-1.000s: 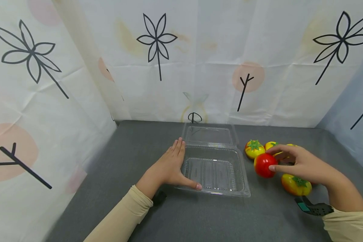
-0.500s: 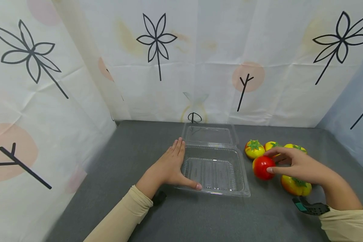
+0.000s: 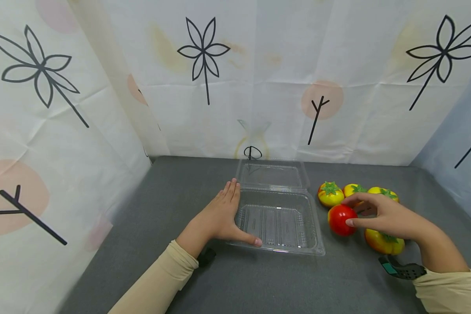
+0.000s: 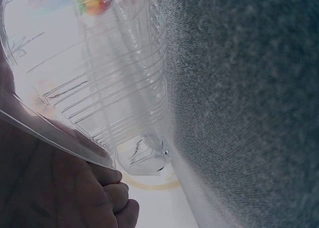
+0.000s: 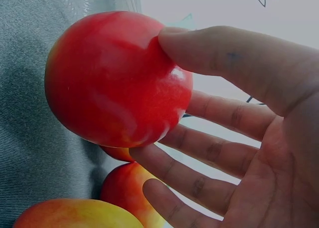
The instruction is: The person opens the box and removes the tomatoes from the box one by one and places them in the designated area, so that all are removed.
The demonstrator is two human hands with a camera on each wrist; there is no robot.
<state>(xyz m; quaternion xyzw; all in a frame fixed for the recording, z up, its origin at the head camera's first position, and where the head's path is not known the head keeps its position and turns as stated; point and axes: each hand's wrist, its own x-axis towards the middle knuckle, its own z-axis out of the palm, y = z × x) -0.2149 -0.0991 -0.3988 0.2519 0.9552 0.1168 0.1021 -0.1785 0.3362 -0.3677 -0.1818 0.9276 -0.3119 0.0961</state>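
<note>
A clear plastic clamshell box [image 3: 315, 218] lies on the grey table, its lid [image 3: 272, 175] folded back toward the wall. My left hand [image 3: 220, 213] rests along the box's left side, fingers straight and thumb stretched over the front rim. In the left wrist view, the fingers [image 4: 115, 195] lie against the outside of the clear wall. To the right of the box, my right hand [image 3: 392, 213] holds a shiny red tomato [image 3: 342, 220] between thumb and fingertips. The right wrist view shows the thumb on one side of this tomato [image 5: 117, 81] and the fingers at its other side.
Several yellow-red tomatoes with green star-shaped tops, one of them at the back [image 3: 330, 194], sit around my right hand. Another tomato [image 3: 382, 242] lies in front of it. A patterned white cloth [image 3: 227, 117] stands behind the table.
My right hand has shifted slightly left and toward me with the red tomato, showing more of the tomatoes behind. The left hand and box have stayed put.
</note>
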